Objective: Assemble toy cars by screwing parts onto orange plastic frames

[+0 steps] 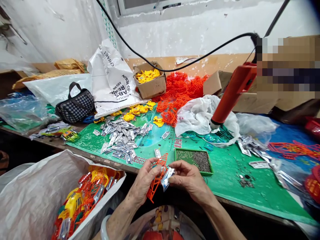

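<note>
Grips orange lattice piece (154,186) between thumb and fingers of left hand (145,178) and pinches silver plate (167,179) the same way with right hand (191,180), holding both close together at near edge of bench (232,173); cannot tell if touching. Has loose pile of silver plates (122,140) ahead on the left, green tray (183,159) of small grey pieces (202,161) just beyond right hand, and heap of orange pieces (185,90) farther back beside cardboard box (152,88) of yellow parts (147,76). Shows at lower left open white sack (32,193) with mixed coloured pieces (73,204) inside, plus tilted red tool (231,95) over right side.
</note>
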